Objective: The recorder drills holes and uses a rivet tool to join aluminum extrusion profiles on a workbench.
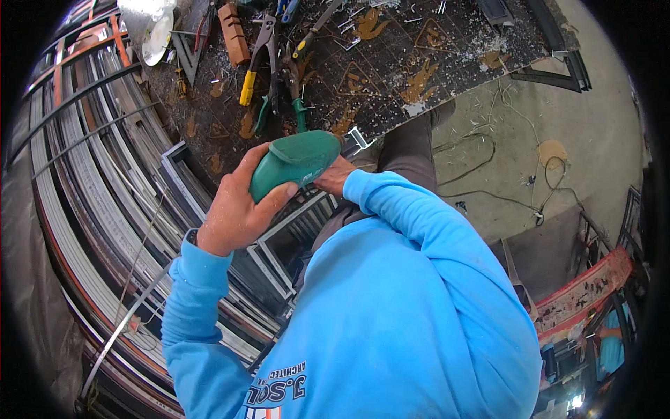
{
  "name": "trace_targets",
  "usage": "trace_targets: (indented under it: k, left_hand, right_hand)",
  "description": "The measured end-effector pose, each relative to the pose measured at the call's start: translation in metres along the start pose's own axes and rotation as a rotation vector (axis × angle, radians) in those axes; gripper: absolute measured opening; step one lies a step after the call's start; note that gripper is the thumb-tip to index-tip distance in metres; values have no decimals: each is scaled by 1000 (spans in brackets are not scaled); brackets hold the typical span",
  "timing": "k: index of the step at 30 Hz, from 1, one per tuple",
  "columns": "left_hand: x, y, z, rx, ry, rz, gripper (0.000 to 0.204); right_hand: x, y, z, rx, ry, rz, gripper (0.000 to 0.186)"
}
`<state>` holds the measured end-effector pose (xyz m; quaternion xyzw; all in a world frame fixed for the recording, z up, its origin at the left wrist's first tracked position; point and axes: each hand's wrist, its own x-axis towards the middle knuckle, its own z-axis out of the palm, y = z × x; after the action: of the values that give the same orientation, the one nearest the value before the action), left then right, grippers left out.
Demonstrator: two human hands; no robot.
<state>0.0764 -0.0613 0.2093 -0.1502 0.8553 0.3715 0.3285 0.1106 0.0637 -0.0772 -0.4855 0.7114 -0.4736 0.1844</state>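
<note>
My left hand (241, 202) is wrapped round the rounded back of a green power tool (296, 164), thumb along its near side. The tool's exact kind is not clear from this angle. My right hand (335, 176) is against the tool's underside at its right end, and its fingers are hidden behind the casing. Just past the tool's right end, a short silver metal profile (359, 137) sticks out by the bench edge. Pliers with yellow and black grips (262, 59) lie on the bench, beside a green-handled hand tool (296, 105).
The dark workbench (335, 84) is strewn with metal shavings and bears a brick-red notched block (234, 33) and a set square (190, 59). Long metal profiles (105, 174) fill a rack at left. Cables (488, 194) trail over the floor at right, near a red board (583, 290).
</note>
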Motion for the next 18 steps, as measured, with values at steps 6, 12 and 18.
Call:
trace_targets:
  k: [6, 12, 18]
  left_hand:
    - [-1, -12, 6, 3, 64, 104, 66]
    - [-29, -8, 41, 57, 22, 56, 75]
    - [-38, -49, 55, 106, 157, 238, 76]
  right_hand:
    - [2, 3, 2, 4, -10, -24, 40]
    - [-12, 55, 96, -201, 93, 41, 43]
    - [3, 22, 39, -308, 58, -99, 44]
